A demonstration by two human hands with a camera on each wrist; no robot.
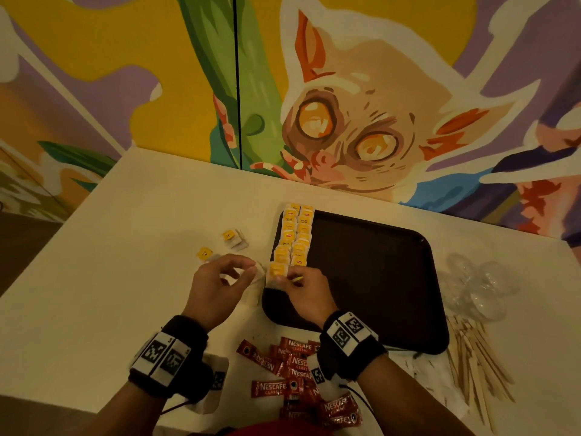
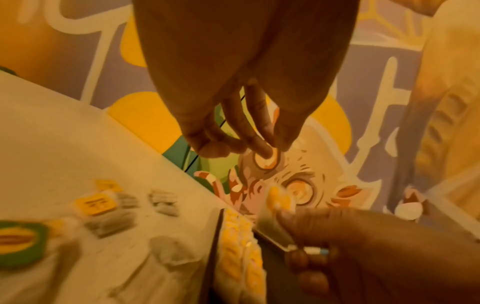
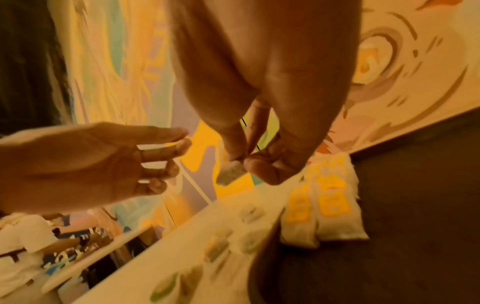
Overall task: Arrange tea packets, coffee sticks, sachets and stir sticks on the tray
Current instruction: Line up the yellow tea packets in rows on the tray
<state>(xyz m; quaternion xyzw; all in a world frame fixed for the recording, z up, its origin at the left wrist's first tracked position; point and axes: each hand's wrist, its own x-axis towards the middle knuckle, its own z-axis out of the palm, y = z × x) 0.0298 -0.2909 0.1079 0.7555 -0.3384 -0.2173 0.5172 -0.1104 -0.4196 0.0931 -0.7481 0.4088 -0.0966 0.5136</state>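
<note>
Now, left to right across the scene.
Tabletop (image 1: 125,234): white, set against a painted wall.
Loose tea packets (image 1: 234,239): two with yellow tags lie on the tabletop, left of the tray and apart from it.
Left hand (image 1: 217,287): hovers just left of the tray's near left corner; its grip is apart, fingers loosely curved and holding nothing, as the right wrist view shows.
Tea bag (image 1: 275,273): held at the near end of the rows, over the tray's left edge.
Right hand (image 1: 306,294): its grip is clamped on the tea bag, thumb and fingertips pinching it.
Rows of tea packets (image 1: 295,234): two neat columns run along the left side of the tray.
Tray (image 1: 371,278): dark, rectangular, its middle and right part bare.
Coffee sticks (image 1: 295,369): red, heaped on the tabletop near the wrists, below the tray.
Stir sticks (image 1: 474,357): wooden, scattered right of the tray's near corner.
Clear plastic (image 1: 481,287): crumpled, right of the tray; what it holds cannot be told.
</note>
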